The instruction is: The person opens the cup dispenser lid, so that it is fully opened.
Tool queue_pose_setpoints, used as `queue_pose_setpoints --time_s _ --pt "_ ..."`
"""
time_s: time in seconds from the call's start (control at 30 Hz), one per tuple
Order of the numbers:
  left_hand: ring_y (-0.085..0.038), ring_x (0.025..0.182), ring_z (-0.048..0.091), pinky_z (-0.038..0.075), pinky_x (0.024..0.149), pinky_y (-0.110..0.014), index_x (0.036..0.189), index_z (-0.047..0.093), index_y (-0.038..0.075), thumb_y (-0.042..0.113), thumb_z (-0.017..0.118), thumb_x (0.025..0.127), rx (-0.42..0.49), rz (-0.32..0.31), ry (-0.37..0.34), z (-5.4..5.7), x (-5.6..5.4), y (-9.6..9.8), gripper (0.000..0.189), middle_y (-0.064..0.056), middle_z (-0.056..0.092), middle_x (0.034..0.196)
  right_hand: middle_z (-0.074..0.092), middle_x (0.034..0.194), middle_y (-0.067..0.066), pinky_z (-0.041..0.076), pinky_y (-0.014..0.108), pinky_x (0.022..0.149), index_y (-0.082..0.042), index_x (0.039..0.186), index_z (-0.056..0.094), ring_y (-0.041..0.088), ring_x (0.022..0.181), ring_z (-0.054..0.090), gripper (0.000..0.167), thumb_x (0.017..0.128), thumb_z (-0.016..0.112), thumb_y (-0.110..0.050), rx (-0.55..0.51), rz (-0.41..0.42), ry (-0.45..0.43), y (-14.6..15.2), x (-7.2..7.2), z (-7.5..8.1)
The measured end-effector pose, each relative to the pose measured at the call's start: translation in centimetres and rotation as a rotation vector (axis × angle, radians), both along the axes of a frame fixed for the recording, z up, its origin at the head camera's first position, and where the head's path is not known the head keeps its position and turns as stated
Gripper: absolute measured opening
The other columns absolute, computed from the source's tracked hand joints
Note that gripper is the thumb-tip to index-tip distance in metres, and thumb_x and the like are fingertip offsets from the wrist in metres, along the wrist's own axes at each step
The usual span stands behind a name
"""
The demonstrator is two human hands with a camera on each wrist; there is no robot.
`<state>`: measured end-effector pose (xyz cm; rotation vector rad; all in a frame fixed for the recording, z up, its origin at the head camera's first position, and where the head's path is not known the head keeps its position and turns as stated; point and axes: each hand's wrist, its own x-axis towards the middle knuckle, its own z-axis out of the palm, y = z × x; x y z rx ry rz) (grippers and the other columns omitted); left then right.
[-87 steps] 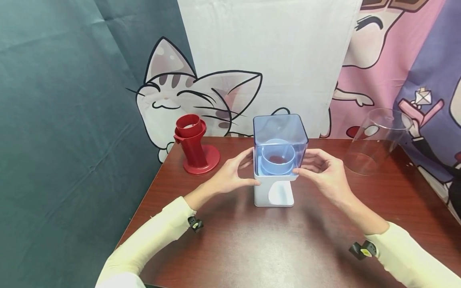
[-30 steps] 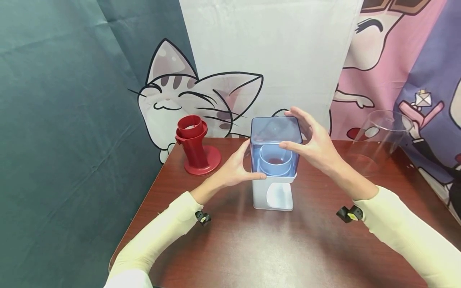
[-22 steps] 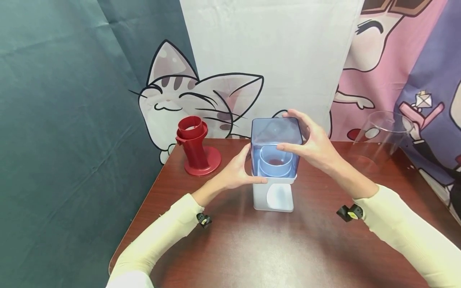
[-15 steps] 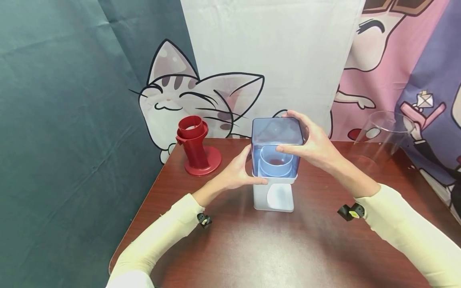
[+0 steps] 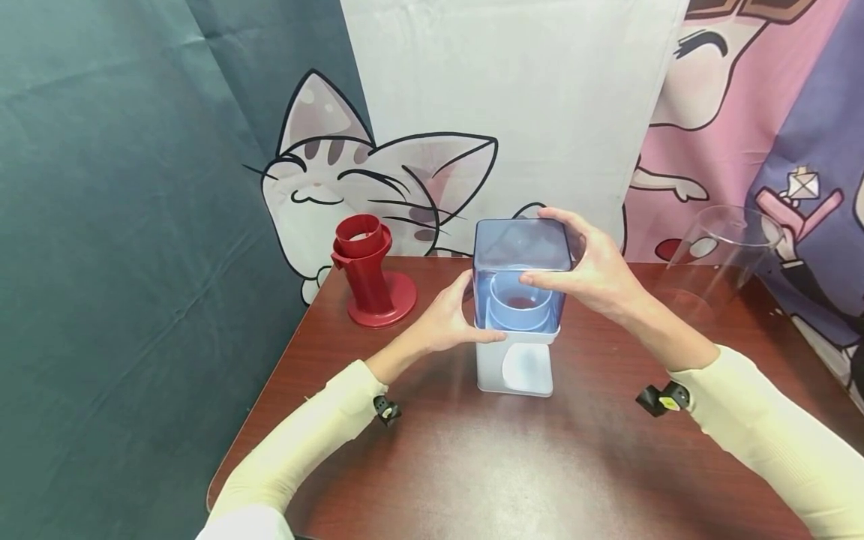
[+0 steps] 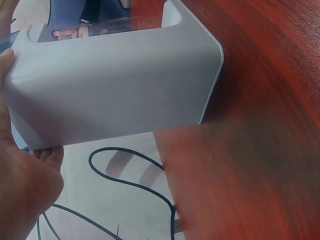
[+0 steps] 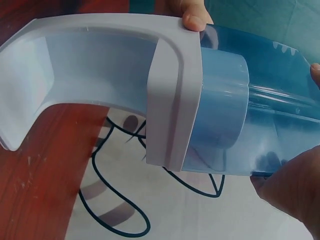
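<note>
In the head view a white stand [image 5: 491, 367] rests on the table with a translucent blue box [image 5: 520, 244] on top, the two parts meeting. Through the box's wall shows a round blue collar [image 7: 222, 100]. My left hand [image 5: 442, 319] holds the stand's top from the left, thumb across the white rim at the front. Higher up, my right hand [image 5: 597, 274] grips the box's right side, thumb on its front face and fingers partly hidden behind. The left wrist view shows the stand's smooth outer wall [image 6: 115, 85] with my left fingertips at its edge.
A red plastic holder [image 5: 371, 277] with a round foot stands at the back left of the brown table [image 5: 472, 465]. At the back right is a clear open cylinder [image 5: 718, 255]. A printed curtain [image 5: 540, 90] hangs directly behind the table.
Since the oldest frame, my right hand has moved from the box's lower right edge up to its upper right side. My left thumb reaches further across the rim. Recently both hands stay nearly still.
</note>
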<state>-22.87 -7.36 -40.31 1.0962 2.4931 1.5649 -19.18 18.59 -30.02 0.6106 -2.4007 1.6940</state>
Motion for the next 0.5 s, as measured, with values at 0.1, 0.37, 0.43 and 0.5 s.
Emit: queue_pose_setpoints --time_s 0.1,0.37,0.43,0.5 --pt "-0.013 0.136 0.057 0.044 0.116 -0.034 0.155 0.040 0.014 0.026 0.099 0.074 0.001 -0.002 -0.010 0.07 -0.02 0.02 0.102 -0.001 0.060 0.143 0.059 0.144 0.007 0.055 0.020 0.090 -0.014 0.156 0.049 0.022 0.114 0.063 0.089 0.079 0.093 -0.004 -0.010 0.003 0.006 0.04 -0.01 -0.02" --pt "-0.013 0.138 0.054 0.043 0.117 -0.033 0.158 0.037 0.015 0.020 0.099 0.073 0.020 -0.039 -0.033 0.22 -0.05 -0.14 0.105 -0.001 0.057 0.146 0.061 0.143 0.006 0.053 0.020 0.092 -0.015 0.154 0.052 0.022 0.114 0.063 0.084 0.081 0.093 -0.009 0.007 -0.016 0.027 -0.02 0.04 0.12" --pt "-0.015 0.140 0.053 0.043 0.118 -0.033 0.159 0.036 0.015 0.018 0.099 0.073 0.029 -0.043 -0.040 0.16 -0.09 -0.09 0.106 -0.002 0.056 0.148 0.061 0.144 0.006 0.052 0.020 0.092 -0.015 0.154 0.052 0.022 0.115 0.063 0.083 0.081 0.092 -0.011 0.016 -0.021 0.015 0.02 0.05 0.27" --pt "-0.018 0.141 0.052 0.042 0.118 -0.034 0.159 0.036 0.014 0.016 0.099 0.072 0.034 -0.046 -0.041 0.14 -0.14 -0.01 0.108 -0.004 0.055 0.149 0.060 0.145 0.007 0.052 0.020 0.092 -0.016 0.154 0.052 0.022 0.116 0.062 0.082 0.083 0.092 -0.013 0.022 -0.024 0.000 0.06 0.07 0.43"
